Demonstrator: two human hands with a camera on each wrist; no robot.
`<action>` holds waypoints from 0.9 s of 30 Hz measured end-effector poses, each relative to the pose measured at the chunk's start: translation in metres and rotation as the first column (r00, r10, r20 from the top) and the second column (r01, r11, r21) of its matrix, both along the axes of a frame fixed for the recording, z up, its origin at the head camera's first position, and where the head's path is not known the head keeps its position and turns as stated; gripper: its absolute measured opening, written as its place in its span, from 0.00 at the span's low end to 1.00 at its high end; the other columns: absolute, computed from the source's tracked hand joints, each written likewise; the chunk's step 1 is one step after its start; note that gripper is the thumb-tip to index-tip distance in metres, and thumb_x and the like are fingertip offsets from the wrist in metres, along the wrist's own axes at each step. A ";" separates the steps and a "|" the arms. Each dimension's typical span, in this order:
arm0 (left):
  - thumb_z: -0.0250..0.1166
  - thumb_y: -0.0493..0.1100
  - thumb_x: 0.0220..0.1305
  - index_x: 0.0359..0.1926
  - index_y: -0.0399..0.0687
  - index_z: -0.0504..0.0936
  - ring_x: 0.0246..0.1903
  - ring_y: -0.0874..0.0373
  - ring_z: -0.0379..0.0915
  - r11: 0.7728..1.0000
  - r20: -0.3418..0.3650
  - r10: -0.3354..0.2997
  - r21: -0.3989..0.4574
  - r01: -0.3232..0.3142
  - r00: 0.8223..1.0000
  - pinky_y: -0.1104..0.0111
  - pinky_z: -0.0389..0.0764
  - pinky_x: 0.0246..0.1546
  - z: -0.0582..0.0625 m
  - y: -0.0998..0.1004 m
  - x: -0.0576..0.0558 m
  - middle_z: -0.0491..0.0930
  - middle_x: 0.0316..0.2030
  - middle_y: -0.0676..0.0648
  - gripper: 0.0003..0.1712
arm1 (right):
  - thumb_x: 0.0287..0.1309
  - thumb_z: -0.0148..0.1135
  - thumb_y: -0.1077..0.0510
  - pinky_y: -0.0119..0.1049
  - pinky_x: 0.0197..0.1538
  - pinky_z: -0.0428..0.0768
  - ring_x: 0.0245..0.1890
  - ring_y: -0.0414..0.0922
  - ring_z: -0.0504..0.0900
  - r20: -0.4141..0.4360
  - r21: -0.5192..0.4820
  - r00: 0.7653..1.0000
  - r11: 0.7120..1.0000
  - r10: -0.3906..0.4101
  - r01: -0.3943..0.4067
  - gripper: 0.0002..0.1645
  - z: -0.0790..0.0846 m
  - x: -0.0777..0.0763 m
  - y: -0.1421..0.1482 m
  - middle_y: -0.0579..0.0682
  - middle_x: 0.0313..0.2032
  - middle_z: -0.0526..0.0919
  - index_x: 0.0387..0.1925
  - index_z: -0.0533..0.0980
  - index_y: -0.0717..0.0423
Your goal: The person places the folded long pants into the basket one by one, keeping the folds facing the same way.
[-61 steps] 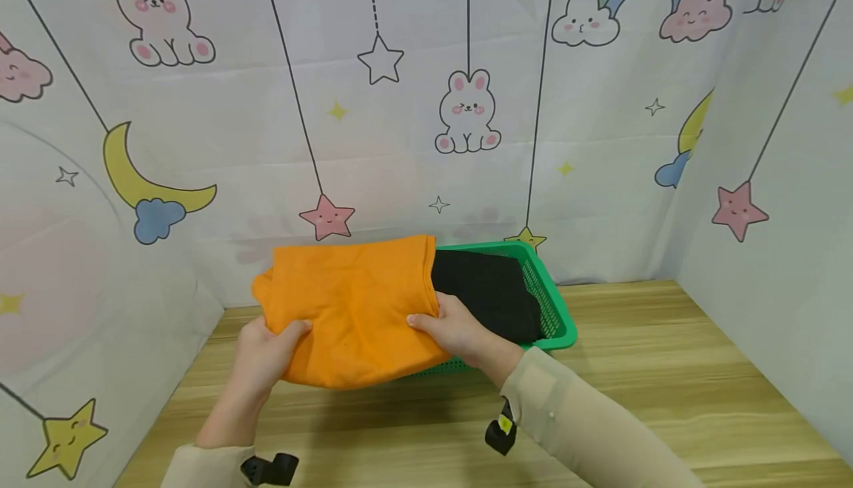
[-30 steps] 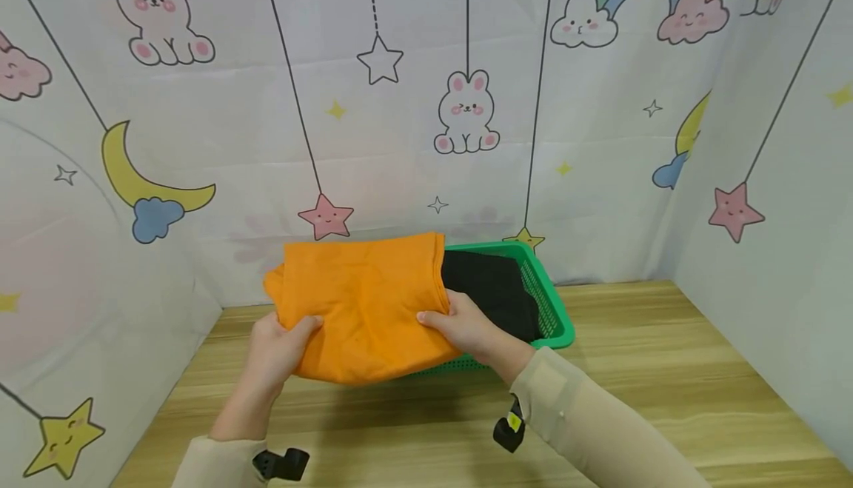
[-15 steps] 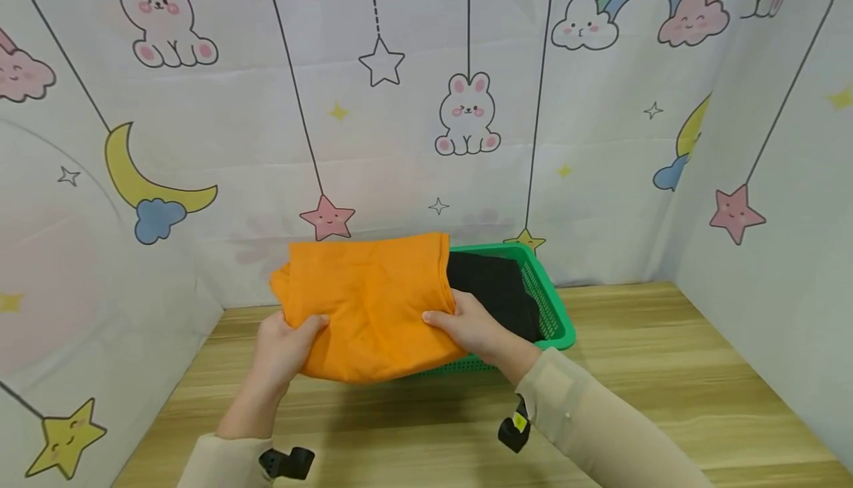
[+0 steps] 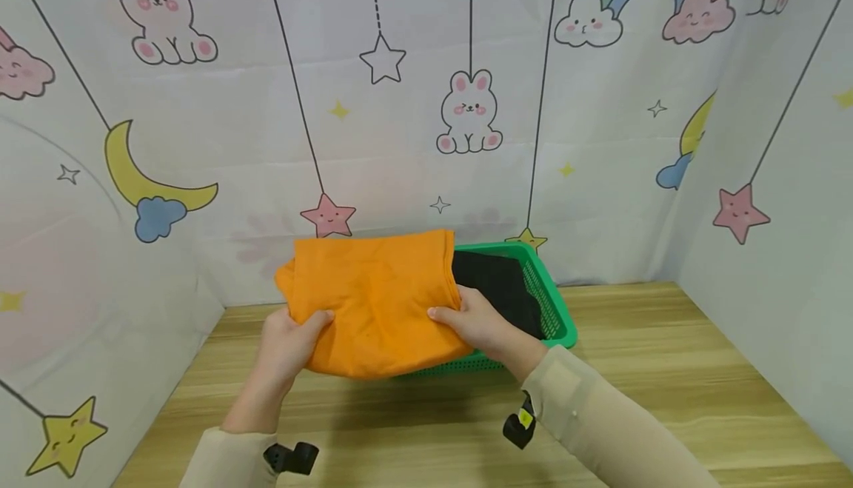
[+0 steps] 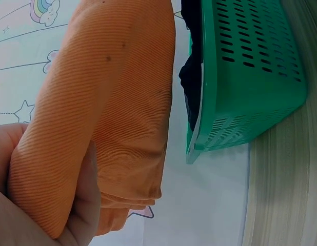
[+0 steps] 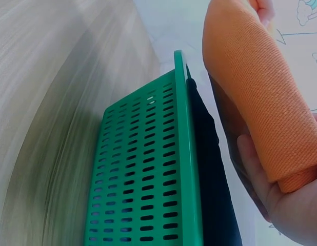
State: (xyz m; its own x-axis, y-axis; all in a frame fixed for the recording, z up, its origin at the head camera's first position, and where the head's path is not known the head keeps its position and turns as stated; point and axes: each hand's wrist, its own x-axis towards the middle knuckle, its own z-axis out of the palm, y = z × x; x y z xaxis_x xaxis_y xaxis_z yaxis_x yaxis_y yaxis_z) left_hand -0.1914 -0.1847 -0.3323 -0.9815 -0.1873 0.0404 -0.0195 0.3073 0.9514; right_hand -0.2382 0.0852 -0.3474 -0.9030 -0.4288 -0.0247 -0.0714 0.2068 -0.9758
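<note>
A folded orange cloth garment [image 4: 376,295], its exact kind unclear, is held up above the table in both hands. My left hand [image 4: 286,340] grips its lower left edge, thumb on the near face and fingers behind. On the lower right edge my right hand [image 4: 483,325] pinches it the same way. Behind and to the right stands a green plastic basket [image 4: 556,303] with a folded black cloth [image 4: 500,288] in it. The garment covers the basket's left part in the head view. In the left wrist view, the orange garment [image 5: 112,102] hangs apart from the basket [image 5: 251,77].
A wood-grain table [image 4: 633,399] lies under everything. White cloth walls [image 4: 400,140] printed with rabbits, stars and moons enclose it at the back and both sides. The basket is close to the back wall. Small black cameras [image 4: 292,458] are worn on both wrists.
Both hands have shifted the orange garment a little to the right and slightly up, covering more of the basket and black cloth. The grip looks the same, and the basket stays put.
</note>
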 end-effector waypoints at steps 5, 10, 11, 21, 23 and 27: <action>0.61 0.44 0.62 0.49 0.31 0.72 0.26 0.61 0.78 1.000 -0.011 -0.005 0.018 0.005 1.000 0.69 0.82 0.29 0.002 0.003 -0.001 0.79 0.34 0.44 0.22 | 0.65 0.55 0.55 0.41 0.39 0.84 0.32 0.47 0.85 0.010 0.012 1.000 1.000 -0.015 0.015 0.22 0.003 0.000 0.002 0.56 0.39 0.83 0.58 0.67 0.56; 0.61 0.44 0.62 0.48 0.31 0.73 0.26 0.60 0.79 1.000 -0.009 -0.006 0.020 0.006 1.000 0.68 0.82 0.29 0.003 0.006 -0.003 0.80 0.33 0.44 0.21 | 0.65 0.55 0.54 0.41 0.38 0.84 0.31 0.47 0.85 0.012 0.014 1.000 1.000 -0.021 0.021 0.22 0.003 -0.001 0.005 0.56 0.39 0.83 0.58 0.67 0.57; 0.61 0.44 0.62 0.48 0.32 0.73 0.26 0.60 0.79 1.000 -0.007 -0.008 0.019 0.008 1.000 0.68 0.82 0.29 0.003 0.007 -0.004 0.80 0.33 0.44 0.21 | 0.65 0.55 0.54 0.41 0.38 0.84 0.31 0.47 0.85 0.012 0.014 1.000 1.000 -0.022 0.022 0.22 0.004 -0.001 0.006 0.56 0.39 0.83 0.58 0.67 0.57; 0.61 0.44 0.62 0.47 0.32 0.74 0.27 0.60 0.79 0.999 -0.019 -0.021 0.026 0.021 1.000 0.68 0.82 0.30 0.001 0.012 -0.008 0.80 0.34 0.43 0.19 | 0.65 0.55 0.55 0.42 0.39 0.84 0.32 0.48 0.85 0.011 0.005 1.000 1.000 -0.016 0.016 0.22 0.006 -0.001 0.013 0.57 0.39 0.83 0.58 0.67 0.56; 0.61 0.43 0.62 0.47 0.32 0.74 0.26 0.60 0.79 0.999 -0.025 -0.020 0.025 0.021 0.999 0.68 0.82 0.30 0.001 0.013 -0.009 0.79 0.34 0.43 0.19 | 0.65 0.55 0.55 0.42 0.39 0.84 0.32 0.48 0.85 0.010 0.009 1.000 1.000 -0.020 0.020 0.22 0.006 -0.001 0.014 0.56 0.39 0.83 0.58 0.67 0.56; 0.62 0.42 0.61 0.47 0.32 0.74 0.26 0.60 0.78 0.999 -0.035 -0.020 0.028 0.021 0.999 0.68 0.82 0.29 0.000 0.015 -0.011 0.79 0.33 0.44 0.18 | 0.65 0.55 0.55 0.42 0.39 0.84 0.31 0.47 0.85 0.011 0.017 1.000 0.999 -0.027 0.027 0.22 0.007 -0.001 0.017 0.56 0.39 0.83 0.58 0.67 0.56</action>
